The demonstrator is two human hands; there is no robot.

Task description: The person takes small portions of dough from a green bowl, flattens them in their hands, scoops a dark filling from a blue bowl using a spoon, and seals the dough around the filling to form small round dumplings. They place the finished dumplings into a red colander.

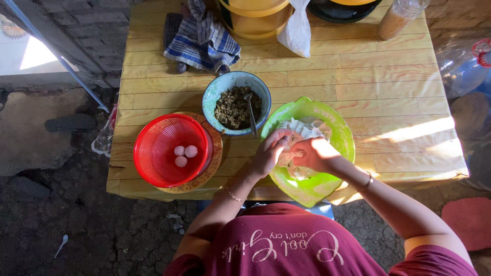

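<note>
Head view, looking straight down onto a yellow plank-pattern table (pixel 358 76). Both hands are seen over a lime-green plate (pixel 342 138) holding pale, thin dough sheets (pixel 307 128). The left hand (pixel 270 152) is curled, fingers (pixel 279 138) closed narrowly onto the near edge of the dough; the right hand (pixel 309 153) is bent over the same piece, fingers pinched on it, tips touching those of the left. Whether filling is enclosed between the fingers cannot be told; that spot is hidden by the knuckles.

Just beyond the left fingertips a blue-rimmed bowl (pixel 212 97) of dark minced filling is noted, with a metal spoon (pixel 251 115) leaning in it, handle towards the hands. Well to the outside of the left hand a red mesh basket (pixel 153 153) with three small pale eggs (pixel 183 153) is set on an orange patterned plate (pixel 217 148). Far past the fingers, a blue checked cloth (pixel 204 41), stacked yellow tubs (pixel 255 20) and a glass jar (pixel 399 18) are recorded.

Risks judged from this layout: the thin dough could be torn if it is pinched too hard or pulled apart between the two hands. The green plate overhangs the near table edge, so downward pressure from the wrists could tip it. The spoon handle could be knocked by the left knuckles, spilling filling.
</note>
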